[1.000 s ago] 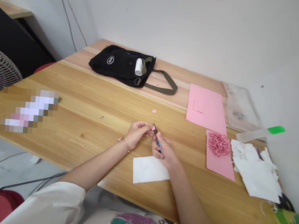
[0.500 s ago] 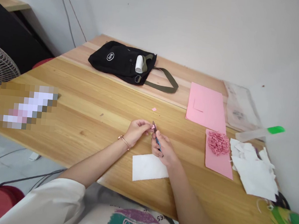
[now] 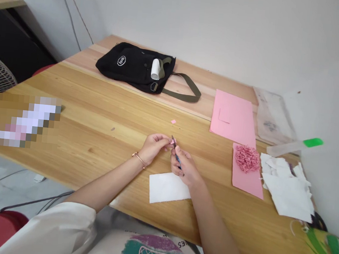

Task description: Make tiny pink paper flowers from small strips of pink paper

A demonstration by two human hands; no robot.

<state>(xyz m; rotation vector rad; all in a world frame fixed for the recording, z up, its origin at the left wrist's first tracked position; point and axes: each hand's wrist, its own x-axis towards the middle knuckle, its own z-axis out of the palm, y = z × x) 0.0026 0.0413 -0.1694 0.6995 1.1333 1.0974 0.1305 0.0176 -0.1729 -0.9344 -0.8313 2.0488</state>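
Note:
My left hand [image 3: 155,146], with a bracelet at the wrist, pinches a small piece of pink paper [image 3: 173,142] between thumb and fingertips. My right hand [image 3: 184,163] is closed round a slim dark tool with a blue grip [image 3: 177,156]. Its dark tip points up and away, right against the pink piece; whether it is a pair of scissors or another tool I cannot make out. Below the hands lies a white sheet of paper [image 3: 166,188], partly covered by my right hand. A small pink paper square [image 3: 173,121] lies on the table beyond my fingertips.
At the back lies a black bag [image 3: 130,65] with a white roll [image 3: 155,69] on it. To the right are pink sheets [image 3: 236,121], a heap of pink bits [image 3: 246,158] on pink paper, white papers [image 3: 289,194] and a green-ended clear strip [image 3: 293,147]. A blurred patch covers something left.
The whole view has shifted slightly, so things sit a little higher and further left. Both hands keep nearly the same pose, with the tool still at the pink piece.

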